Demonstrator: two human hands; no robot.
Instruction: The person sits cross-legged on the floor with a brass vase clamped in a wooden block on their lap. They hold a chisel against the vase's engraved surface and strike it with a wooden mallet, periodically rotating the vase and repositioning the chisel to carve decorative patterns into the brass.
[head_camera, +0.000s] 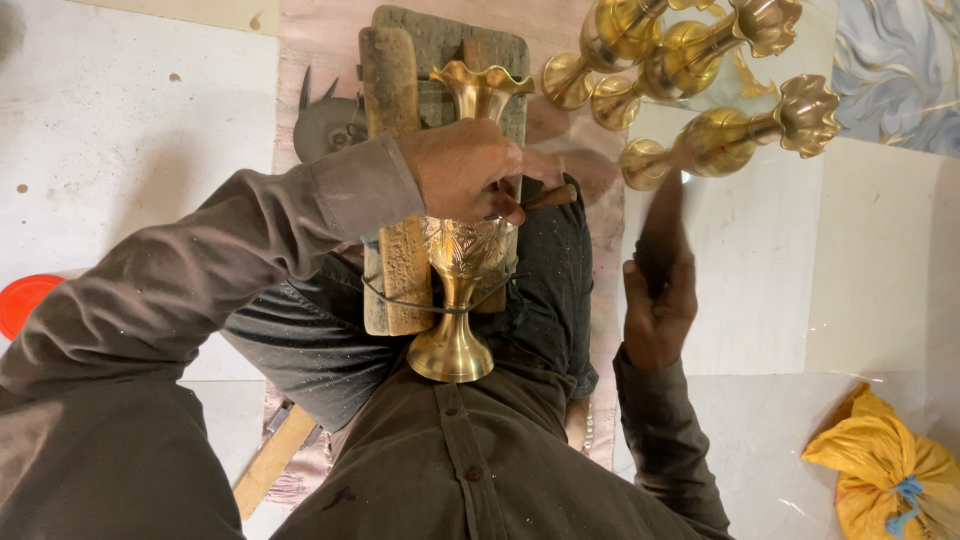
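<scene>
Three finished brass vases (690, 60), yellow sack (885, 465), red lid (22, 300)

Vase (462, 260) lies on a wooden block (392, 90) across the lap; three more vases (690, 90) right; sack (885, 470) far right.

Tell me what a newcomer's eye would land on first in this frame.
First, the shiny brass vase at centre, lying on a worn wooden block over the person's lap, its foot against the shirt. The left hand presses on its body, holding a wooden-handled tool; the right hand is raised beside it, blurred. At top right lie three more brass vases, and a yellow bag sits bottom right.
</scene>
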